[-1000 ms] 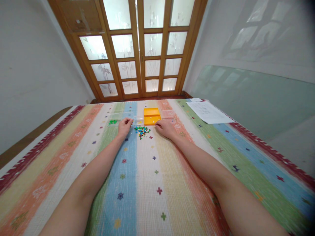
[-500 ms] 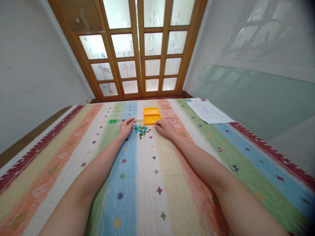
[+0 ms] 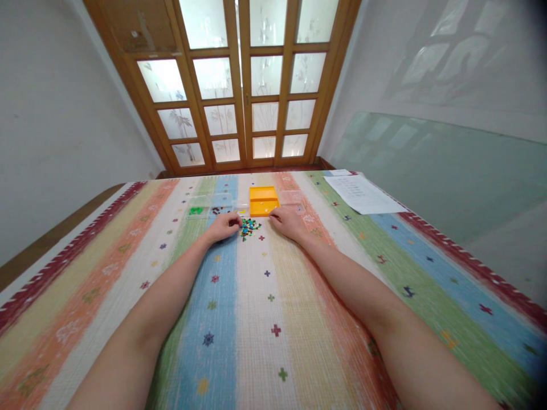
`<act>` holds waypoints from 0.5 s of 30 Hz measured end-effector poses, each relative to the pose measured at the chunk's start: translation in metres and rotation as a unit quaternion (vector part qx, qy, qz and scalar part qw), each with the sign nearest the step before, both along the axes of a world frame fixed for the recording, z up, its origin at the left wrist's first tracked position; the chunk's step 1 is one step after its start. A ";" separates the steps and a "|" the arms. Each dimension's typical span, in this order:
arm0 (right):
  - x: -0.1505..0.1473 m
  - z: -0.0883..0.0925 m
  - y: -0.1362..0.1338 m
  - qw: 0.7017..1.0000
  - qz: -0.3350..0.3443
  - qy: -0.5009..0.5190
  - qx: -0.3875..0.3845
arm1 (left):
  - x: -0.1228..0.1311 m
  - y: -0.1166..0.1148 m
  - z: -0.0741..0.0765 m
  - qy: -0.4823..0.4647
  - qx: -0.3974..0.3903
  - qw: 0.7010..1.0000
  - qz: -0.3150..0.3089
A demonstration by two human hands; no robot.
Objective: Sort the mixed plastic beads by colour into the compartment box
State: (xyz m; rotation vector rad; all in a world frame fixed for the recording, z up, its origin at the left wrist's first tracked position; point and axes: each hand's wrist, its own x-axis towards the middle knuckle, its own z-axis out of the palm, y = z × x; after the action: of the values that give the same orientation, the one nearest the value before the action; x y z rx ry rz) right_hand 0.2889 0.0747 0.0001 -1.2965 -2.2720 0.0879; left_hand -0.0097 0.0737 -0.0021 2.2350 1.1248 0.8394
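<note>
A loose pile of tiny multicoloured pieces [image 3: 249,228] lies on the striped tablecloth. My left hand [image 3: 226,225] is at the pile's left edge, its fingers curled together; whatever is between the fingertips is too small to make out. Just behind the pile stands an open orange box [image 3: 264,193] with a few small pale pieces inside. My right hand [image 3: 285,221] rests by that box's front right corner, fingers closed, their tips partly hidden. Behind my left hand, clear boxes hold green pieces [image 3: 196,210], dark red pieces [image 3: 219,210] and a few yellow ones [image 3: 243,211].
Another clear open box [image 3: 296,205] stands to the right of the orange one. Printed paper sheets [image 3: 363,195] lie at the table's far right. Beyond the table are a wooden door with glass panes [image 3: 265,80] and a glass sheet [image 3: 427,165] leaning on the wall.
My left hand has moved from over the clear boxes toward me and to the right, to the pile's edge, uncovering the dark red pieces. The right hand has stayed in place.
</note>
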 end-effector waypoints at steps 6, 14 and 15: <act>0.000 0.000 -0.001 1.000 -0.001 0.004 -0.001 | -0.003 -0.005 0.012 0.057 -0.064 0.992 -0.088; 0.000 0.000 -0.001 1.000 0.000 0.003 -0.005 | -0.007 -0.001 0.012 0.071 -0.075 0.988 -0.112; 0.000 0.000 -0.001 1.000 0.002 0.005 -0.002 | -0.009 0.000 0.011 0.076 -0.075 0.987 -0.118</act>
State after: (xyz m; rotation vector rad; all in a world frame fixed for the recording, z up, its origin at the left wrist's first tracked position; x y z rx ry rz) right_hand 0.2887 0.0740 -0.0003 -1.2913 -2.2682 0.1007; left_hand -0.0182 0.0739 0.0093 2.2778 0.9294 0.4795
